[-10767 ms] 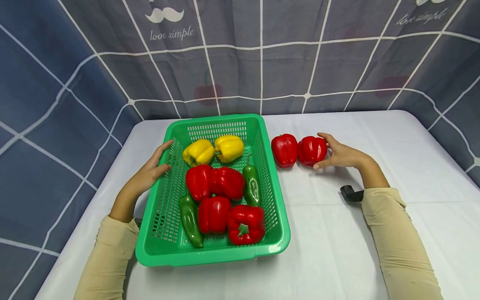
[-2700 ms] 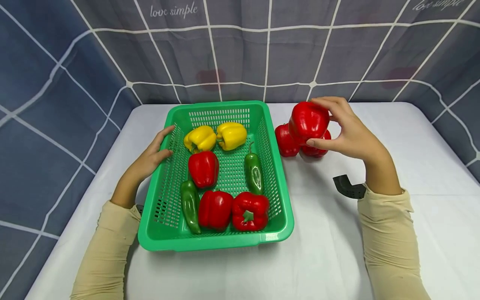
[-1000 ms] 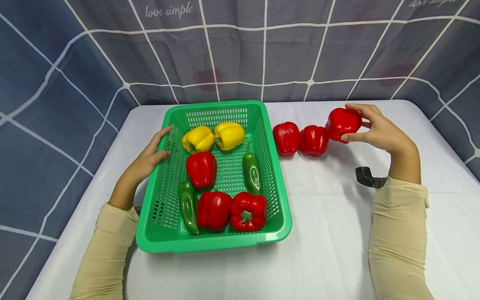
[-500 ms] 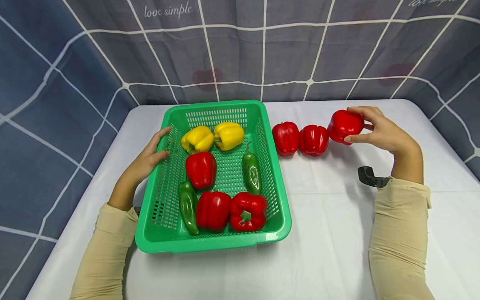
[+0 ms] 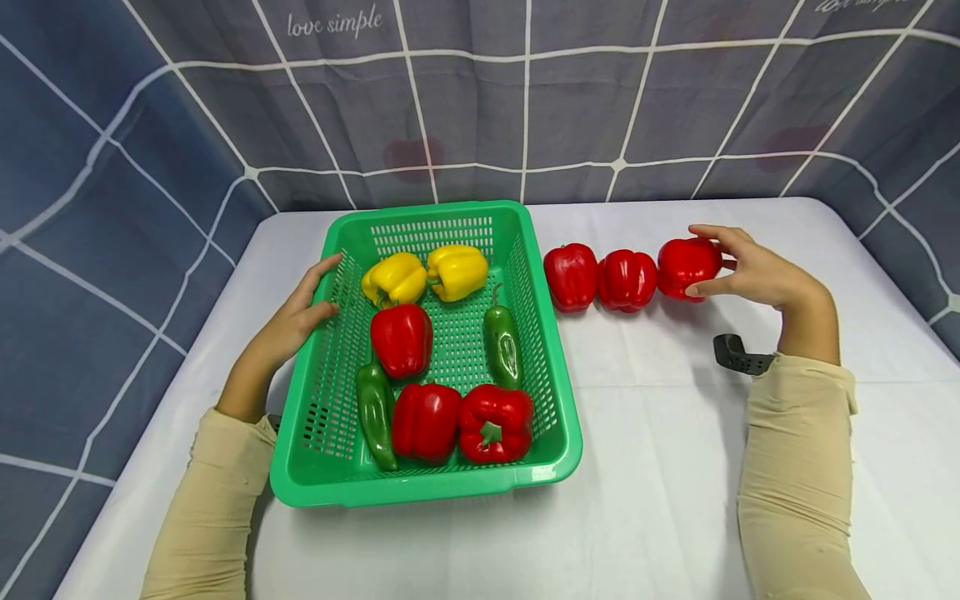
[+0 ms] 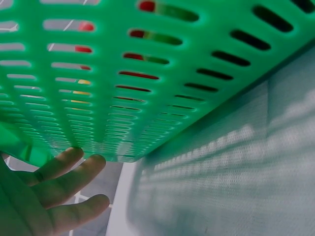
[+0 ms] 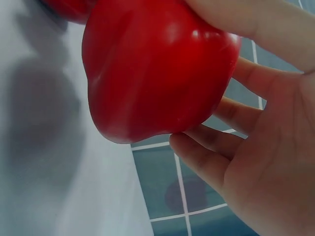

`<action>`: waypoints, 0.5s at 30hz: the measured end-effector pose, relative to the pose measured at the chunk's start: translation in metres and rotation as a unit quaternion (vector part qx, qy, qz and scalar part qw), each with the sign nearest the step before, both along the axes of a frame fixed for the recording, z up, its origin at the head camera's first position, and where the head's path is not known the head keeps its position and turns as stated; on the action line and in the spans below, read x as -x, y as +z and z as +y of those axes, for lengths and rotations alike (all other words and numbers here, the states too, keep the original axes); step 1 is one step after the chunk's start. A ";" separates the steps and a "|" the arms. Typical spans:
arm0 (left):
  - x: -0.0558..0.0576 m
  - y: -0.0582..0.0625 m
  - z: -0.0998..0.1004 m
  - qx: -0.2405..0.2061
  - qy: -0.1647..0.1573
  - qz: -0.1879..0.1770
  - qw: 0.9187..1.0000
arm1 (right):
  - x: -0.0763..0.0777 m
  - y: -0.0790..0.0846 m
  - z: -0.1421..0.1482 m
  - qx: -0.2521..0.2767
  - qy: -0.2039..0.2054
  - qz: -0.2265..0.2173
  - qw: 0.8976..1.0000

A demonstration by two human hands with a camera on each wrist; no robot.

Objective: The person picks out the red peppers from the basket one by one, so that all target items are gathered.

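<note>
My right hand [image 5: 765, 271] holds a red bell pepper [image 5: 684, 265] at the right end of a row, thumb on the near side and fingers behind. In the right wrist view this bell pepper [image 7: 152, 73] is close over the white cloth, its shadow to the left. Two more red bell peppers [image 5: 572, 277] stand in line between it and the green basket [image 5: 427, 492]. My left hand [image 5: 288, 325] rests at the basket's left rim, thumb and forefinger lying over it. The left wrist view shows fingers [image 6: 74, 184] extended outside the slotted wall.
Inside the basket are two yellow bell peppers [image 5: 457, 272], three red bell peppers [image 5: 427, 421] and two green chili peppers [image 5: 502, 346]. A white cloth [image 5: 660, 483] covers the table. A grey checked curtain [image 5: 480, 108] hangs behind and along both sides.
A red bell pepper has left the basket in my right hand, passed over the two outside, and come down at their right. My left hand has stayed at the rim.
</note>
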State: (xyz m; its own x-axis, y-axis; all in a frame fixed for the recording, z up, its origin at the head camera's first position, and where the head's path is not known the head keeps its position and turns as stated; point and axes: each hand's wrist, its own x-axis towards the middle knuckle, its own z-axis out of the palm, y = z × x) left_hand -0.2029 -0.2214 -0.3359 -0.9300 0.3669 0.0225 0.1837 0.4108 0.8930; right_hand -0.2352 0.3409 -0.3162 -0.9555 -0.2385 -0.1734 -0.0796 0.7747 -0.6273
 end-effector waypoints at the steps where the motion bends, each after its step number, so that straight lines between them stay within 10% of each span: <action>1: 0.000 0.000 0.000 -0.001 0.000 -0.001 1.000 | 0.001 -0.001 0.000 0.001 0.001 -0.002 1.000; 15: 0.001 -0.001 -0.001 -0.004 -0.001 -0.001 1.000 | 0.004 -0.010 0.001 0.018 0.003 -0.068 0.998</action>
State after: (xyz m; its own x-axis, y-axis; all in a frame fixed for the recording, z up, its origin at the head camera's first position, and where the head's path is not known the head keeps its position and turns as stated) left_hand -0.2042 -0.2220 -0.3373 -0.9297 0.3676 0.0237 0.1823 0.4031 0.8968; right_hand -0.2393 0.3418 -0.3259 -0.9223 -0.2527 -0.2924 0.0033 0.7514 -0.6599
